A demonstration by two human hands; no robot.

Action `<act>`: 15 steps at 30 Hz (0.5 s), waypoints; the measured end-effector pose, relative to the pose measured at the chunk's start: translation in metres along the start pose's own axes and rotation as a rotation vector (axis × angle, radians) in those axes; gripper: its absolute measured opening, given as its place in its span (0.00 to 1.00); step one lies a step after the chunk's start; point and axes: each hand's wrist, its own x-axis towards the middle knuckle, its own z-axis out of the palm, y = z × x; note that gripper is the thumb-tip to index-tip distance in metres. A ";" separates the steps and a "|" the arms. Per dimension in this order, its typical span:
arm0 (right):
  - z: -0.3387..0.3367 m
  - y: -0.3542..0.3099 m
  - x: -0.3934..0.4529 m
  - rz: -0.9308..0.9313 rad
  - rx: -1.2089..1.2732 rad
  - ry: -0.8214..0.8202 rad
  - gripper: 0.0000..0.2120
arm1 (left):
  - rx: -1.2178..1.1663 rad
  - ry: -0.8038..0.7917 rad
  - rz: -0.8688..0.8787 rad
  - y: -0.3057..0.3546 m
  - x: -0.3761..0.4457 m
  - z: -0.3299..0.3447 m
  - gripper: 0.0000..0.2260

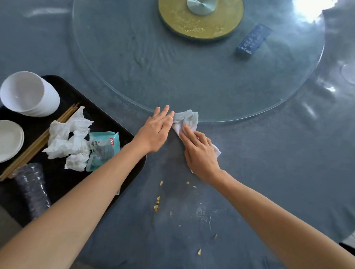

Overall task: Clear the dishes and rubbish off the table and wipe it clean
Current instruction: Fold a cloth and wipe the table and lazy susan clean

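Head view: white cloth (187, 119) lies on the table (276, 160) at the rim of the glass turntable (190, 76). Right hand (200, 151) rests flat on it, fingers extended, cloth under the palm. Left hand (155, 132) flat, fingers together, fingertips touching the cloth's left edge. Crumbs (157, 203) lie nearer the person. Tray (118, 125) sits at left.

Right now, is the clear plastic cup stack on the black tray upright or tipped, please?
Tipped: the clear plastic cup stack lies on its side on the black tray.
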 end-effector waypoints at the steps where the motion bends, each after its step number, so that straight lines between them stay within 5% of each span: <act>1: -0.003 0.004 0.000 -0.032 0.025 -0.019 0.27 | 0.005 0.000 -0.002 -0.001 -0.002 -0.001 0.24; 9: -0.040 0.021 -0.020 -0.354 0.094 -0.348 0.29 | 0.146 0.010 0.162 0.009 -0.053 0.027 0.20; 15: -0.050 0.013 -0.072 -0.404 0.215 -0.481 0.30 | 0.178 -0.001 0.294 0.011 -0.111 0.065 0.18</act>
